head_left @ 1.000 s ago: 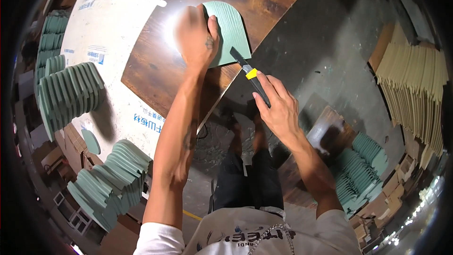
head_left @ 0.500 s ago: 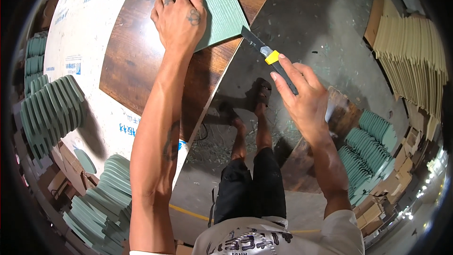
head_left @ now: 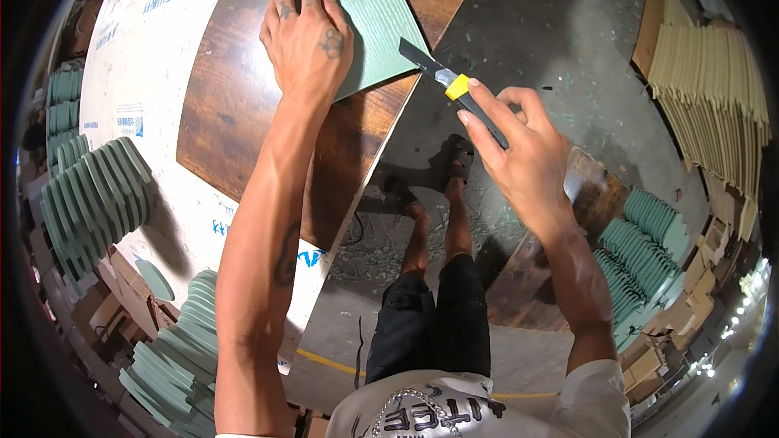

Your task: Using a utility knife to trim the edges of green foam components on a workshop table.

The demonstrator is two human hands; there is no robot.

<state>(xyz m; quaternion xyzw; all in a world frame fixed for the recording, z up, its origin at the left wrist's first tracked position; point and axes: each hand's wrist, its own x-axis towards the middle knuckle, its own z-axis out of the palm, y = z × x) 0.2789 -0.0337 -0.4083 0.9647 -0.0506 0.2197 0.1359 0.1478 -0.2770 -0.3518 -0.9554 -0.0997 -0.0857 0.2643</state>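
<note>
A pale green panel point(head_left: 375, 20) with a rounded far end lies on the brown wood-grain board point(head_left: 235, 105), its right corner close to the table's edge. My left hand point(head_left: 308, 45) rests on the panel's left part, fingers stretched toward the far end. In my right hand point(head_left: 523, 150) is a utility knife point(head_left: 458, 88) with a dark grip, a yellow collar and a long dark blade. The blade crosses the panel's right corner; whether it touches the surface I cannot tell.
Stacks of green panels stand at the left point(head_left: 97, 199), the lower left point(head_left: 174, 365) and the right point(head_left: 641, 243). Cream-coloured sheets point(head_left: 710, 97) are stacked at the far right. Green scraps lie on the grey floor point(head_left: 519, 40). White printed sheeting point(head_left: 122, 57) covers the table's left side.
The knife has moved slightly left, so its blade now lies across the panel's corner rather than just outside it. My left hand stays on the panel.
</note>
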